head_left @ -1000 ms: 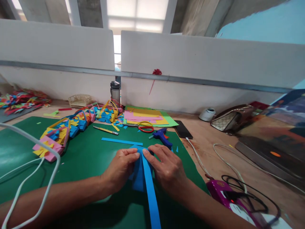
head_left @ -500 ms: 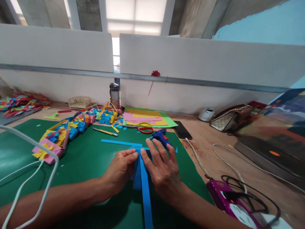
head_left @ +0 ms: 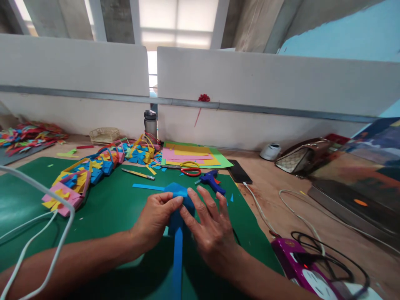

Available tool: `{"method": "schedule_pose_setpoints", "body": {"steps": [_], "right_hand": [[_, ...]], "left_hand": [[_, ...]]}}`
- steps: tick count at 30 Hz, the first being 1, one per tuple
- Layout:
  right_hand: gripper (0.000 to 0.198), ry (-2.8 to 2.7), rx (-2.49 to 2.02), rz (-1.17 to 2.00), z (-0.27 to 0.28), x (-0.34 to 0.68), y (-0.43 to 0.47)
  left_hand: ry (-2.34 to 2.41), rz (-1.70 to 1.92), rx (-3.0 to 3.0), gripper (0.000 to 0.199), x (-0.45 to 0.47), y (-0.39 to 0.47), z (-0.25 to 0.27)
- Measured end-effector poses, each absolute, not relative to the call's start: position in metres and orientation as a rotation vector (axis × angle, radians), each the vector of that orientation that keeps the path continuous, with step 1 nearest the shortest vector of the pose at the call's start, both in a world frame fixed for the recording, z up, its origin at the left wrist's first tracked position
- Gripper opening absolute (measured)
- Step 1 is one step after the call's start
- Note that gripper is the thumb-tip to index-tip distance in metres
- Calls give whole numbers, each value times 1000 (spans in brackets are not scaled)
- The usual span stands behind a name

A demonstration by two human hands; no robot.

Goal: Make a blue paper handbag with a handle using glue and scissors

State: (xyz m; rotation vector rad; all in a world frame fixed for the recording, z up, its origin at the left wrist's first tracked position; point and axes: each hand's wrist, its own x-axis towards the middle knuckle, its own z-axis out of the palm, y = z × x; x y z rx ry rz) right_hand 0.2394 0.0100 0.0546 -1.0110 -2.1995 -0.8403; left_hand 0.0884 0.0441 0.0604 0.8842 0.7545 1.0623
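A folded blue paper piece (head_left: pixel 173 187) is held up over the green mat, with a long blue strip (head_left: pixel 178 258) hanging from it toward me. My left hand (head_left: pixel 151 223) pinches its left side between thumb and bent fingers. On the other side, my right hand (head_left: pixel 211 225) grips it with the thumb low and the index finger along its upper edge; the other fingers are raised and spread. The thumbs nearly meet at the top of the strip. Behind the piece, another blue strip (head_left: pixel 148 187) lies on the mat, partly hidden.
Beyond my right hand lie a blue glue gun (head_left: pixel 212 181), scissors (head_left: pixel 190 170) and a phone (head_left: pixel 239 171). Stacked coloured sheets (head_left: pixel 193 156) sit behind. At left are a cutter knife (head_left: pixel 138 173), paper baskets (head_left: pixel 81 179) and a white cable (head_left: pixel 67 208); at right, a purple power strip (head_left: pixel 293 260).
The blue piece has turned between my hands, so a peaked flap now shows above my fingers. Its hanging strip has swung left, and my right thumb has moved lower.
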Motion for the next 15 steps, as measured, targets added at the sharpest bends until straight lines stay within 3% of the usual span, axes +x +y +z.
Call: {"method": "schedule_pose_setpoints", "body": {"steps": [15], "right_hand": [[32, -2159, -930, -633, 60, 239, 7]], "left_hand": [[749, 1067, 957, 19, 81, 41, 65]]}}
